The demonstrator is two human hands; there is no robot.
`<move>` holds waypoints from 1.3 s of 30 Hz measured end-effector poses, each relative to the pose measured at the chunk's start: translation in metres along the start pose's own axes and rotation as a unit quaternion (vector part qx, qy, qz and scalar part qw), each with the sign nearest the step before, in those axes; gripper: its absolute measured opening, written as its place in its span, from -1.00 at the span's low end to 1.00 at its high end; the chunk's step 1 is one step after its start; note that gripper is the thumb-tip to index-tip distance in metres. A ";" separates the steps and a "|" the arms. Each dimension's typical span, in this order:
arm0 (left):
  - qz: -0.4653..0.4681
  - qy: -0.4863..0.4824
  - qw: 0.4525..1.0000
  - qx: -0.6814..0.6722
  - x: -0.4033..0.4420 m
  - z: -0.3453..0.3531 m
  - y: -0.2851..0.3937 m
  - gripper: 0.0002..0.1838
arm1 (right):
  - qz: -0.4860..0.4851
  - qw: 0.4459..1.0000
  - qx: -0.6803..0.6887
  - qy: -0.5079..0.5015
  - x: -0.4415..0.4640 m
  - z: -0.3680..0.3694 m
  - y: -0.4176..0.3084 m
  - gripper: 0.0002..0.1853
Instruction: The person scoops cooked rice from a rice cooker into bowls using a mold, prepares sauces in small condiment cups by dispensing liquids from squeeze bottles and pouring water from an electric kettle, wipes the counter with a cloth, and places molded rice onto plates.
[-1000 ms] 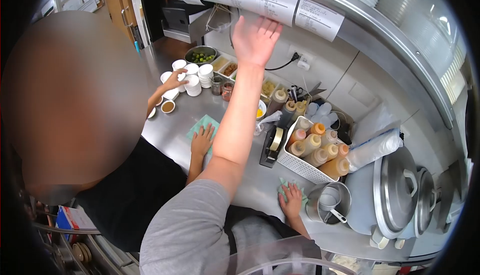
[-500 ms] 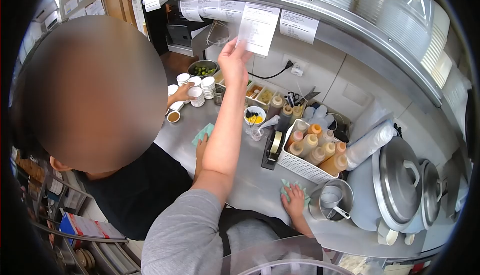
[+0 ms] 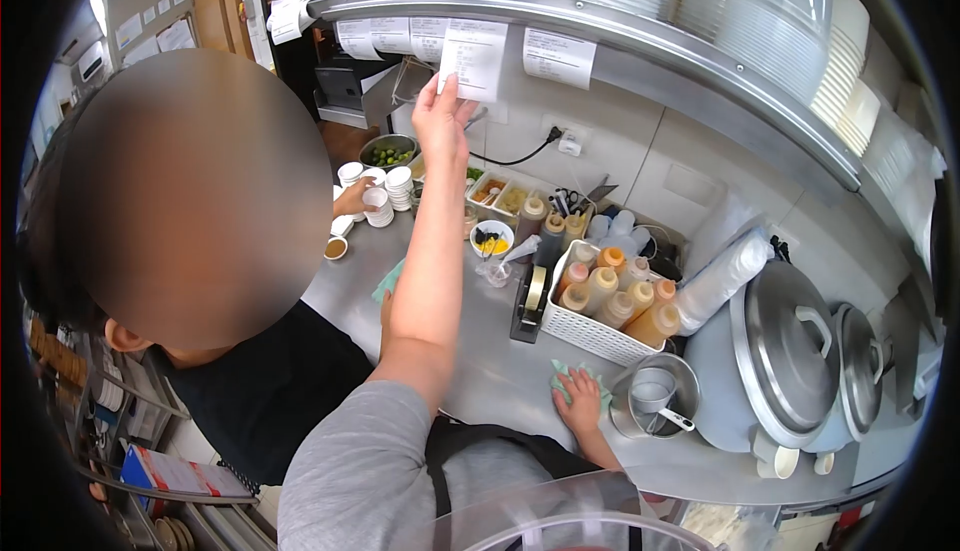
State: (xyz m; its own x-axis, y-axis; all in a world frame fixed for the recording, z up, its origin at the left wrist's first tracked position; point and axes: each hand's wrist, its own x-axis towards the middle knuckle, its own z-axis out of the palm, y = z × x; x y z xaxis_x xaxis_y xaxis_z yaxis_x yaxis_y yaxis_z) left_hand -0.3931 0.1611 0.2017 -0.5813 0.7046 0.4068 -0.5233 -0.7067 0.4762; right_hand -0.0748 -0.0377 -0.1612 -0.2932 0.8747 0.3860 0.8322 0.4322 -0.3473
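Note:
My left hand (image 3: 441, 129) is raised to the rail under the shelf, its fingers pinching the lower left edge of a printed order ticket (image 3: 474, 59). More tickets hang beside it: one to the right (image 3: 558, 57) and several to the left. Low on the right, my right hand (image 3: 578, 397) lies spread on a green cloth (image 3: 562, 376) on the steel counter (image 3: 500, 376). Close by this hand stands a metal pot (image 3: 683, 383) with a strainer-like utensil (image 3: 653, 388) in it.
A co-worker (image 3: 270, 381) stands close on my left, one hand (image 3: 354, 197) at stacked white cups (image 3: 378, 207). A white basket of squeeze bottles (image 3: 590, 336), a tape dispenser (image 3: 530, 303) and large lidded pots (image 3: 785, 351) line the counter. Overhead runs a metal shelf (image 3: 620, 21).
My view has shifted slightly, moving the scene left. My left hand keeps hold of the ticket, which sits closer to the tickets on its left. My right hand stays on the cloth.

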 end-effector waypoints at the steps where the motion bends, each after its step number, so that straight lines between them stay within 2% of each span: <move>1: 0.016 0.021 1.000 0.001 -0.007 0.000 0.000 -0.70 | 0.003 1.000 -0.001 0.002 0.000 -0.001 0.000 -0.63; 3: 0.066 0.088 0.993 0.038 -0.016 -0.003 -0.006 -0.66 | 0.002 1.000 0.000 -0.001 0.000 -0.002 -0.001 -0.63; 4: 0.064 0.086 0.993 0.038 -0.021 -0.008 -0.013 -0.66 | 0.004 1.000 -0.001 0.000 0.000 -0.002 -0.001 -0.63; 6: 0.100 0.058 0.986 0.117 -0.032 -0.009 -0.021 -0.65 | 0.002 1.000 0.003 0.003 0.000 -0.001 -0.001 -0.63; 7: 0.085 0.015 0.991 0.104 -0.037 -0.003 -0.025 -0.72 | 0.002 1.000 0.002 0.003 0.000 0.000 -0.001 -0.63; 8: 0.085 0.017 0.991 0.103 -0.038 0.005 -0.030 -0.72 | 0.000 1.000 0.003 0.003 0.000 0.000 0.000 -0.63; 10: 0.089 -0.080 0.989 0.082 -0.039 0.026 -0.032 -0.82 | -0.003 1.000 0.003 0.001 0.000 -0.001 0.000 -0.63; 13: 0.042 -0.096 0.994 0.026 -0.035 0.046 -0.031 -0.83 | -0.001 1.000 0.002 0.000 0.000 -0.001 -0.002 -0.63; 17: 0.047 -0.108 0.993 0.000 -0.034 0.048 -0.031 -0.80 | 0.004 1.000 0.008 0.001 -0.001 0.000 0.000 -0.63; 30: 0.076 -0.113 0.988 0.070 -0.039 0.042 -0.021 -0.80 | 0.005 1.000 0.009 -0.005 -0.001 -0.001 -0.002 -0.62; 35: 0.078 -0.127 0.981 0.126 -0.042 0.044 -0.016 -0.71 | 0.006 1.000 0.013 -0.008 0.000 0.000 0.000 -0.62; 37: 0.096 -0.150 0.962 0.209 -0.042 0.039 -0.014 -0.61 | 0.007 1.000 0.013 -0.009 0.000 0.000 0.000 -0.62; 39: 0.092 -0.137 0.966 0.202 -0.046 0.031 -0.010 -0.59 | 0.006 1.000 0.012 -0.010 0.000 0.000 0.001 -0.61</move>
State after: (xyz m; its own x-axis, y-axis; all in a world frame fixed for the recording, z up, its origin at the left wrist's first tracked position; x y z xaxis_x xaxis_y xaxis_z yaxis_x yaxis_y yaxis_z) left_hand -0.3418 0.1384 0.2026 -0.4264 0.5995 0.6773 -0.1101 -0.7777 0.6189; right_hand -0.0741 -0.0374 -0.1617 -0.2927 0.8842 0.3640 0.8247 0.4261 -0.3719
